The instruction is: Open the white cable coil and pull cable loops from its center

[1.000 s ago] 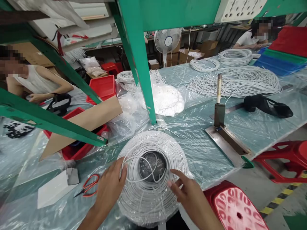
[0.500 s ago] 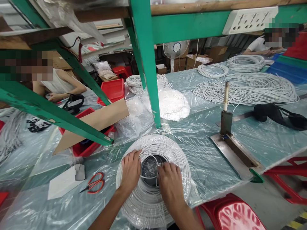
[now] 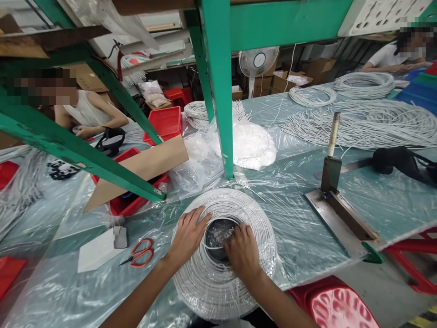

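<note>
Lower centre: a coil of white cable [image 3: 211, 291] lies flat on the bench [image 3: 292, 205]. The left hand [image 3: 189, 232] rests over its upper-left windings; the right hand [image 3: 243, 250] is curled at the core's right side. Whether either grips cable cannot be told. Step in hand, as judged: handling the loose turn [image 3: 212, 247] at the core. Next move likely calls for a secure pinch there, adjoining windings undisturbed. Scissors [image 3: 131, 259] lie left; cable bundles [image 3: 365, 125], upper right.

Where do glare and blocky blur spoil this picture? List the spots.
Head view: glare streaks the clear plastic table sheet; glints dot the round white cable coil; the lumpy white heap looks nearly overexposed; blocky pixels cover two people's heads.
</note>
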`<state>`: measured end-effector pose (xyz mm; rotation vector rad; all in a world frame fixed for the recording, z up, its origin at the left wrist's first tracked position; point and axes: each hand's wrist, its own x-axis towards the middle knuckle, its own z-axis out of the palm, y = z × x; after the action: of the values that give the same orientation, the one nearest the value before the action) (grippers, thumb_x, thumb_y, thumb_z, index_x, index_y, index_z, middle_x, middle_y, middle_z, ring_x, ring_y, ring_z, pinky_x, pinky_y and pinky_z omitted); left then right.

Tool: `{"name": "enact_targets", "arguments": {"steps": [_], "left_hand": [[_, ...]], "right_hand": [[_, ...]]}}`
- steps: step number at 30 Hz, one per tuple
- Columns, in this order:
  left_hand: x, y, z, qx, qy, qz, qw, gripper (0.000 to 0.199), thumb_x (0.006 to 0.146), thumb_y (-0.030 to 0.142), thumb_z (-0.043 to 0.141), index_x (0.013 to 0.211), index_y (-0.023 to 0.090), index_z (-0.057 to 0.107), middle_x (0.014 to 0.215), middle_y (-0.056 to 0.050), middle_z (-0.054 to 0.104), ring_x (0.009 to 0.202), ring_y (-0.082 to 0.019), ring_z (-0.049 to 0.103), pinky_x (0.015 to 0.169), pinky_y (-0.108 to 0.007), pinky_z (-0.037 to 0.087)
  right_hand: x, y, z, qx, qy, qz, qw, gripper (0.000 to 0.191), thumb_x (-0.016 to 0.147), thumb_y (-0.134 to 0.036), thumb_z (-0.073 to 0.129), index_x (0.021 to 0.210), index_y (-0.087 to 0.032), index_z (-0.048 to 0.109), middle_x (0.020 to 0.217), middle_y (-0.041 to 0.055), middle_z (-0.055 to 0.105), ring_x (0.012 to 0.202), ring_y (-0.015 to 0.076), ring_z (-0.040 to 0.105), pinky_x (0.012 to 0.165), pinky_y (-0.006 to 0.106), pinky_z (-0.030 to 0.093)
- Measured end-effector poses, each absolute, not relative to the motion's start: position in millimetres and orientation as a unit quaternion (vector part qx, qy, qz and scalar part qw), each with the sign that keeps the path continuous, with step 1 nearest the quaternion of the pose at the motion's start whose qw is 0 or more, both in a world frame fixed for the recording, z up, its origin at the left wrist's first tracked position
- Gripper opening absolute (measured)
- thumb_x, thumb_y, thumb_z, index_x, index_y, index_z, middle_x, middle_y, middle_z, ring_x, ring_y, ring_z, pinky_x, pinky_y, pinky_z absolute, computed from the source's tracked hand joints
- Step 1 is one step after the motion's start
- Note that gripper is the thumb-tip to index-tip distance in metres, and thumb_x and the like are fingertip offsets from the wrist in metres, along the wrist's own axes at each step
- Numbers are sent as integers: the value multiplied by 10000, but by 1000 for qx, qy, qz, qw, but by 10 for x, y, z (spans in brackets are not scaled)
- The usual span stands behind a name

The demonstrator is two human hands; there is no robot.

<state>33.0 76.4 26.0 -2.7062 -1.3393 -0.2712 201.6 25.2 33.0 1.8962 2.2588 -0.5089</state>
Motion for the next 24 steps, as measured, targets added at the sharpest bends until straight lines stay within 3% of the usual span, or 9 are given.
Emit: {"name": "enact_targets", "arguments": {"steps": [3,6,9,12,14,16,20,24], "left_hand": [[369,624,319,-904,-417,-82,34,341,906,156,388,1210,217,529,1299,-118,512,1163,-263,481,915,-456,406],[416,386,334,-929,-364,-41,-57,288,924,236,398,1163,198,554,1242,-86,572,1167,-233,504,1014,-489,338],[445,201,299,-918,-365,12,-152,290,929,288,404,1130,174,579,1108,-52,655,1132,-202,542,1095,-485,260],[477,168,285,-902,-385,45,-189,305,931,241,371,1114,145,595,1084,-64,669,1146,-205,535,1116,-479,244],[497,205,306,-898,-384,63,-204,299,931,234,363,1049,149,625,1052,-70,677,1120,-210,552,1121,-486,238],[492,250,339,-898,-374,67,-220,292,930,235,364,1013,160,634,1025,-64,680,1082,-205,573,1124,-489,234],[363,295,387,-903,-361,-8,-231,277,920,243,399,1110,203,596,1129,-52,643,1102,-176,562,1101,-408,307],[170,381,426,-832,-483,-156,-225,253,893,312,461,1071,246,629,1148,-42,634,1099,-176,562,982,-313,433]], "right_hand": [[2041,321,291,607,774,-174,54,314,887,-191,419,1009,-32,660,1021,187,631,1119,320,470,967,443,368],[2106,383,291,582,792,-181,27,307,866,-94,376,984,-70,658,959,151,645,1044,293,505,899,421,408],[2185,386,292,553,811,-190,-3,325,898,-127,345,917,-105,668,900,110,657,1042,265,502,914,406,400],[2201,309,270,492,840,-227,-28,359,937,-241,336,976,-97,662,1023,106,651,1201,256,416,1057,411,285],[2160,240,265,470,838,-278,-10,355,932,-244,355,986,-75,662,1038,131,650,1163,258,469,1031,402,331],[2092,200,290,482,816,-317,22,314,908,-180,383,958,-58,668,969,151,664,1012,265,567,908,393,439],[1938,321,355,544,765,-345,22,301,860,-62,385,1039,-57,627,1017,159,646,1002,259,583,827,361,494],[1786,688,158,564,723,-399,32,189,837,-107,508,971,-52,628,956,146,663,908,218,636,756,327,528]]}}
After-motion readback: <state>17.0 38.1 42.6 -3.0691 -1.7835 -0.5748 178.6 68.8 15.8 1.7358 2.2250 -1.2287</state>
